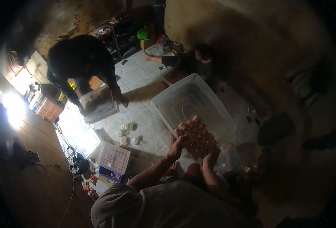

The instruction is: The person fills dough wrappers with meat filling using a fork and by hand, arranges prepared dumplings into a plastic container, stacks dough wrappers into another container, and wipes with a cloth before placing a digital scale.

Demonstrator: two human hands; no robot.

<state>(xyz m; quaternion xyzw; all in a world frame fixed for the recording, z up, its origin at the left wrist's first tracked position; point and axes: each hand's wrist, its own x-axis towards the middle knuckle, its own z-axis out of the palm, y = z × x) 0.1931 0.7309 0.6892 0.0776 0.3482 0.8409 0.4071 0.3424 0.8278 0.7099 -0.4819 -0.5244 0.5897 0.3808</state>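
Observation:
Between my two hands is a slab-like batch of brown, lumpy, rounded pieces; what carries it underneath is hidden. My left hand closes on its left edge, close to the near side of a large clear plastic tub. At its lower right edge, my right hand has its fingers curled against the pieces. The batch overlaps the near part of the tub in view; whether it touches the tub I cannot tell. Dim light hides the exact kind of the pieces.
Another person bends over a smaller clear tub at left. A second person sits beyond the large tub. Several round packets lie on the tiled floor. A tray of small round pieces and cables lie lower left.

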